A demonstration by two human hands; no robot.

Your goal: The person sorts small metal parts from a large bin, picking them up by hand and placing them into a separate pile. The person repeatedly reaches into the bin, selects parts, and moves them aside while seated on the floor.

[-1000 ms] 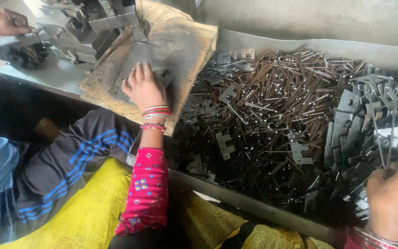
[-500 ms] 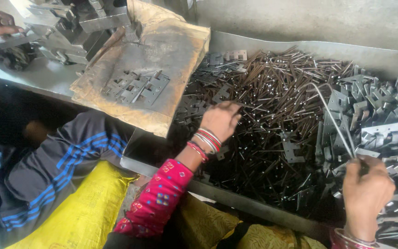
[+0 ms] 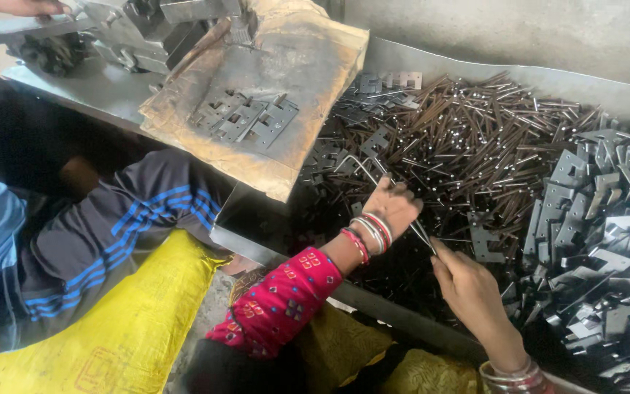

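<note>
My left hand (image 3: 394, 206), with bangles on the wrist, lies palm down on a heap of thin dark metal rods (image 3: 475, 138) in a metal tray (image 3: 519, 73), fingers curled into the rods. My right hand (image 3: 468, 288) is just below and to the right of it, fingertips pinched on a thin rod (image 3: 423, 235) that runs up under the left hand. A bent L-shaped rod (image 3: 355, 162) lies just left of my left hand.
Grey stamped metal plates (image 3: 607, 219) are heaped in the tray's right part. A worn cardboard sheet (image 3: 308, 73) holds several flat plates (image 3: 246, 120). A metal machine (image 3: 147, 25) stands behind it, another person's hand (image 3: 23, 7) by it. A seated person's striped sleeve (image 3: 111, 233) and a yellow sack (image 3: 133, 328) lie left.
My left hand has left the plates on the cardboard and come right into the rod heap. My right hand has moved left toward it with a rod.
</note>
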